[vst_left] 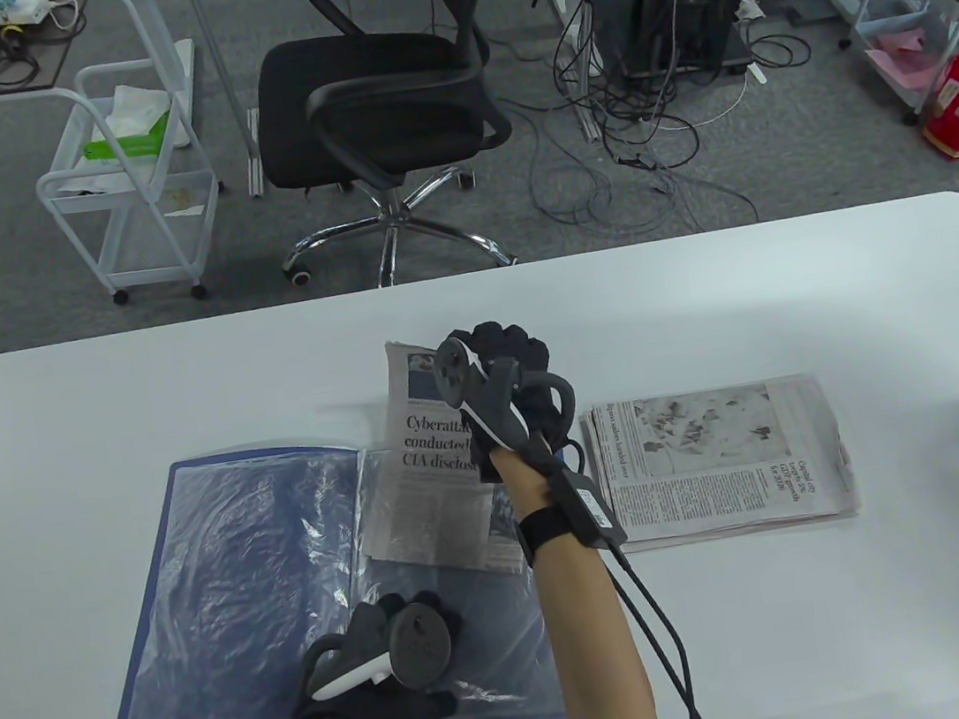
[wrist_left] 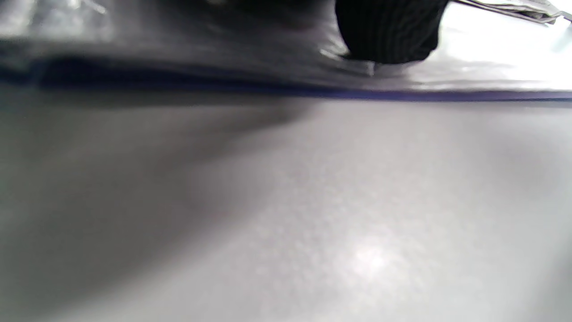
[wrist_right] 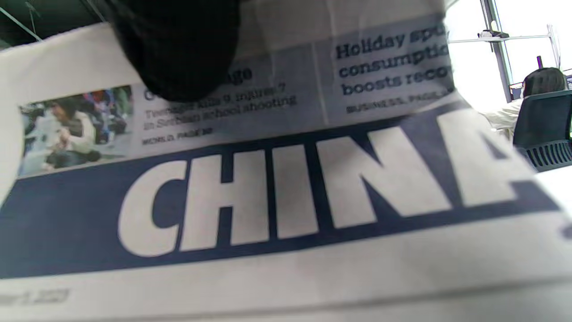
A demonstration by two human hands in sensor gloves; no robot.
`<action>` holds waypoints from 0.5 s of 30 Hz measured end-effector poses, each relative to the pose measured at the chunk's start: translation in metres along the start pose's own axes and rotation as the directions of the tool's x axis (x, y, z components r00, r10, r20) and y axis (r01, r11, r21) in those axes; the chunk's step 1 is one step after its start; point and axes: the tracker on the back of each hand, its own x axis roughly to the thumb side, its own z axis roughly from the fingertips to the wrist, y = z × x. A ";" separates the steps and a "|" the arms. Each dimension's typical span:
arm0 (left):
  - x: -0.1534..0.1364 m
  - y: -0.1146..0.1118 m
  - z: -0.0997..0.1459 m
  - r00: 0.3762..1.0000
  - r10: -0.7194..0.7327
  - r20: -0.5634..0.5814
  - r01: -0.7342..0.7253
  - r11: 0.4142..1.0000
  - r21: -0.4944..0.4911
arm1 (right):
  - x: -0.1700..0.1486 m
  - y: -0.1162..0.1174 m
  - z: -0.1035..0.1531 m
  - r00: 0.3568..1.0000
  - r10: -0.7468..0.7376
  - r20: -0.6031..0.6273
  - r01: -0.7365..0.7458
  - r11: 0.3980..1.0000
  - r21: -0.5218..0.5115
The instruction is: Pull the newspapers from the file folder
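Gripping the newspaper (vst_left: 433,473), long axis twelve-to-six, the right hand (vst_left: 505,383) lifts it while the left hand (vst_left: 388,658) presses the file folder (vst_left: 234,581).

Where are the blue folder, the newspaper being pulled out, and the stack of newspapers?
blue folder (vst_left: 234,581), table view, left plastic sleeve.
newspaper being pulled out (vst_left: 430,482), table view, headline area.
stack of newspapers (vst_left: 717,460), table view, top sheet.

Overhead table view, wrist views close — low

Glossy crinkled plastic file folder (vst_left: 234,581), matt paper newspaper (vst_left: 433,473), smooth white table (vst_left: 94,405).
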 end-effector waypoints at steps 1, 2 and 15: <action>0.000 0.000 0.000 1.000 0.001 0.000 -0.001 1.000 -0.001 | -0.001 -0.007 0.000 1.000 -0.020 0.007 0.020 0.999 -0.026; 0.000 0.000 0.000 1.000 0.002 0.000 -0.002 1.000 -0.001 | -0.002 -0.015 -0.001 0.999 -0.043 0.020 0.044 0.998 -0.047; -0.001 0.000 -0.001 1.000 0.011 -0.001 -0.011 1.000 -0.002 | -0.027 -0.136 -0.007 0.944 -0.308 0.118 0.324 0.930 -0.171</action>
